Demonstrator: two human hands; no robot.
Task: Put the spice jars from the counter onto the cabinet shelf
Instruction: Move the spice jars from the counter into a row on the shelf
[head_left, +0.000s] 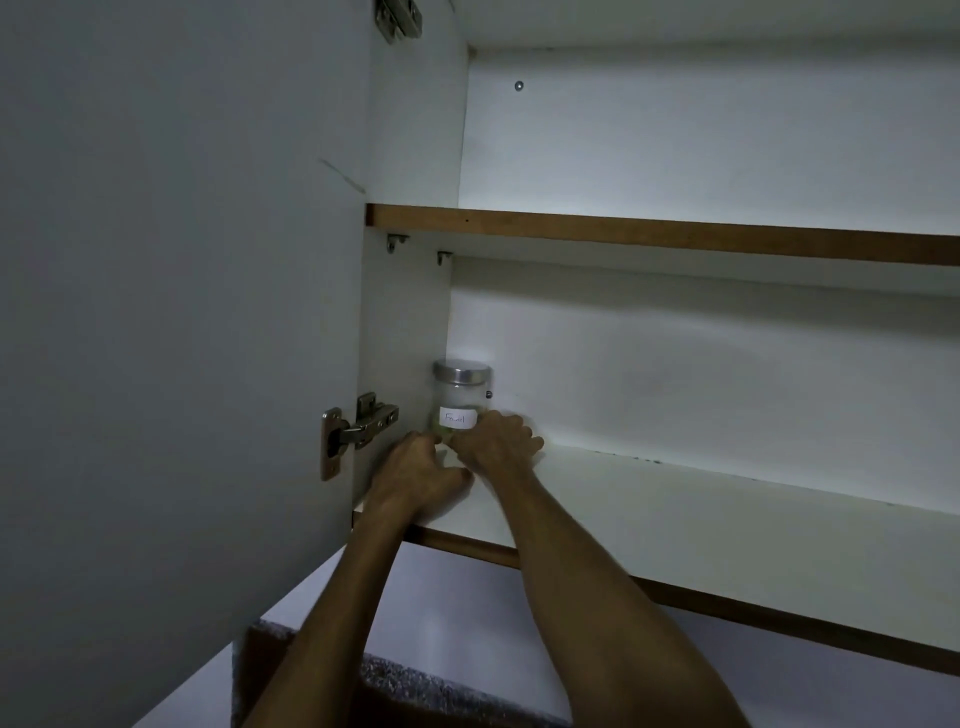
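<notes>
From the head view, both your bare forearms reach up into the open white cabinet. Your left hand (415, 465) and right hand (496, 439) meet at the base of the clear glass spice jar with a steel lid and white label (460, 397), fingers curled around it. The jar stands upright on the lower white shelf (701, 525), in its back left corner by the side wall.

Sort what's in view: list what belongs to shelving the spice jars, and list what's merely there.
Part of the job:
- glass spice jar with metal lid and handwritten label, at the lower shelf's back left corner
- lower cabinet shelf
- left hand and right hand, both at the jar's base

Merely there:
- upper shelf
- open cabinet door
- door hinge
</notes>
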